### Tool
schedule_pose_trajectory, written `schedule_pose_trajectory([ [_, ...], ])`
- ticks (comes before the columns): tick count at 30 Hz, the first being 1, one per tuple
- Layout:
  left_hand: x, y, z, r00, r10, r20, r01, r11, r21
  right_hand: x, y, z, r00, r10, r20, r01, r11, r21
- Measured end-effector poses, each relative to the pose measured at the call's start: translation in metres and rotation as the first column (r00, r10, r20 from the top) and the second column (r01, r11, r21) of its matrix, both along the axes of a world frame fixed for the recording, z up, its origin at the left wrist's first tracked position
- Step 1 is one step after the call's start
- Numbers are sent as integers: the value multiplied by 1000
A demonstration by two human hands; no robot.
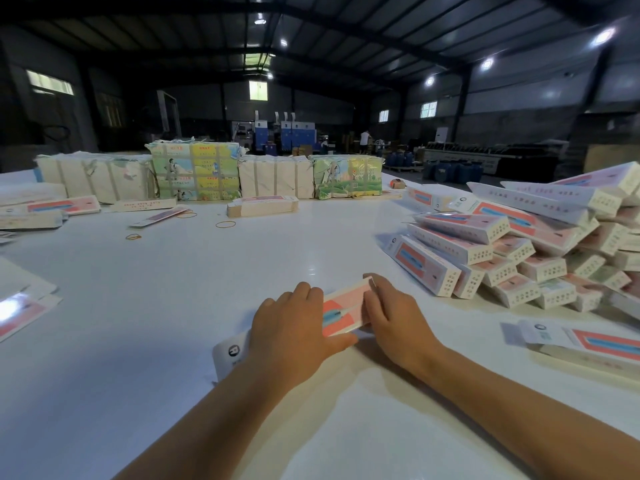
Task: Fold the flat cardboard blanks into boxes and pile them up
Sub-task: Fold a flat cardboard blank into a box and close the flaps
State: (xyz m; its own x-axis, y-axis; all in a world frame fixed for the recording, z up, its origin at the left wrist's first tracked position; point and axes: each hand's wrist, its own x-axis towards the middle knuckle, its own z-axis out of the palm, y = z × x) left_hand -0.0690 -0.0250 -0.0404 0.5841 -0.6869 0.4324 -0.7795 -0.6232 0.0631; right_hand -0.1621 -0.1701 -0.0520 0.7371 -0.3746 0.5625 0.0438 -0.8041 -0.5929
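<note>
While my left hand (291,327) and right hand (388,317) curl onto the cardboard blank (343,311) between their fingertips, I judge it light, springy, creasable; grip along the long edges.

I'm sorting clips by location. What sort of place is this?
Most likely a factory or packaging workshop: a dark hall with a metal roof, blue machines at the back, strapped bundles of printed card on a big white table, and a pile of folded boxes beside the worker's hands.
</note>
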Motion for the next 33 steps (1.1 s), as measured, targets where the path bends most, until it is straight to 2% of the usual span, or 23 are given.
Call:
schedule_pose_trajectory([
  [2, -2, -3, -2, 999, 22, 39, -22, 1000, -8, 3, 5, -4, 999, 35, 9, -36, 999, 35],
  [4, -2, -3, -3, 997, 32, 71, -31, 999, -20, 4, 4, -3, 990, 138, 5, -136, 971, 197],
  [6, -1, -3, -3, 997, 30, 71, -27, 999, -31, 3, -1, 4, 973, 221, 66, -230, 905, 359],
  [7, 0, -2, -3, 997, 27, 66, -24, 999, -36, 3, -4, 6, 967, 236, 101, -256, 856, 449],
  [10, 2, 1, -2, 999, 10, 54, -7, 999, -53, 4, -11, 9, 944, 236, 231, -330, 628, 705],
  [12, 2, 3, -2, 998, -3, 68, 8, 997, -73, 4, -12, 13, 936, 213, 280, -351, 523, 776],
  [15, 4, 4, -2, 997, -23, 78, 30, 996, -83, 4, -13, 18, 936, 206, 285, -348, 427, 835],
  [17, 5, 5, -2, 996, -35, 84, 42, 996, -76, 3, -13, 18, 945, 201, 258, -324, 461, 826],
  [22, 4, 5, -3, 994, -37, 104, 43, 998, -55, 1, -9, 11, 976, 135, 168, -213, 734, 645],
  [27, 4, 4, -4, 995, -31, 95, 37, 997, -64, -1, -3, 11, 983, 127, 129, -176, 842, 510],
  [30, 2, 2, -4, 996, -24, 91, 32, 996, -79, -5, 6, 9, 987, 114, 114, -145, 936, 322],
  [33, -3, 0, -4, 995, -4, 104, 13, 996, -84, -7, 14, 7, 990, 101, 97, -116, 980, 163],
])
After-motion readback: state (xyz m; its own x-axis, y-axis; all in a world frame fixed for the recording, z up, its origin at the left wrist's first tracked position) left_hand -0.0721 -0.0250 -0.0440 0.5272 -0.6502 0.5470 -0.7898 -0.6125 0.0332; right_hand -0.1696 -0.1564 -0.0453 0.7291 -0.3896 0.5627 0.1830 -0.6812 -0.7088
